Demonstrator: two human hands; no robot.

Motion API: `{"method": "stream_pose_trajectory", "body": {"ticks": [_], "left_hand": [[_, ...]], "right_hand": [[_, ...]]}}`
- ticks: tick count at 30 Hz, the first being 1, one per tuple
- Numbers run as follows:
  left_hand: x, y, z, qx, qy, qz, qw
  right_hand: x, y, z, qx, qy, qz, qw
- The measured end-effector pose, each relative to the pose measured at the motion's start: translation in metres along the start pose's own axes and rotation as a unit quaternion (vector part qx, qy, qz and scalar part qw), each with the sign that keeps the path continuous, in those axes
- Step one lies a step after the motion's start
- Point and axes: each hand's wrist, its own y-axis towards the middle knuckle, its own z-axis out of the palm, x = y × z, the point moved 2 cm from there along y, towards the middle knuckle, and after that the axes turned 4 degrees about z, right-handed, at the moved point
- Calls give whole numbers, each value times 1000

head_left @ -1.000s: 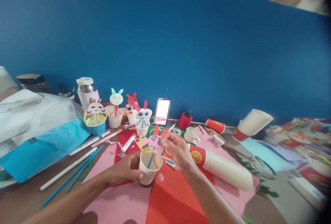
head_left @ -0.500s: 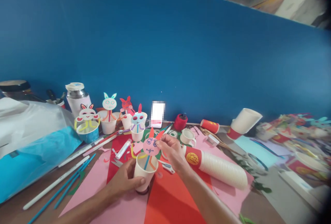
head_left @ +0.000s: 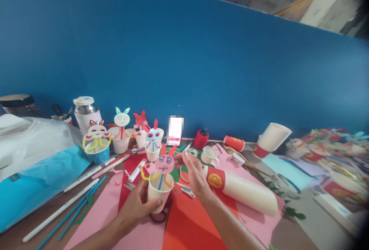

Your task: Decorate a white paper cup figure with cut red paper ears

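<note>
My left hand (head_left: 141, 204) wraps round a white paper cup (head_left: 160, 196), fingers on its left and the thumb across the front. A pink paper rabbit head (head_left: 165, 164) with orange ears and a drawn face stands above the cup on a blue stem. Yellow and orange pipe-cleaner limbs (head_left: 147, 177) bend over the rim, one with a pink paper piece at its end. To the right of the head, my right hand (head_left: 194, 171) is open with nothing visible in it, its fingertips close to the head. Scissors (head_left: 158, 217) lie partly hidden behind the cup.
Several finished rabbit cups, one a blue cup (head_left: 98, 155), stand at the back left. A stack of paper cups (head_left: 248, 191) lies on the right over coloured paper (head_left: 190, 227). A utility knife (head_left: 186, 189), a phone (head_left: 175, 130) and a plastic bag (head_left: 43, 165) are around.
My right hand has let go of the rabbit's head and ear and opened beside it. The cup in my left hand has shifted slightly left.
</note>
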Motion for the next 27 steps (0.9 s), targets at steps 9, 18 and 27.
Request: {"method": "stream_pose_trajectory", "body": {"ticks": [9,18,27], "left_hand": [[-2,12,-52,-165,147,43,974],[7,39,-111,-258,89,144,951],[21,47,-120,-274,97,146,946]], "right_hand": [[-40,1,0,-9,-115,-45,992],[-66,-6,3,33,-398,-219,890],[-88,-16,12,66,-531,-354,767]]}}
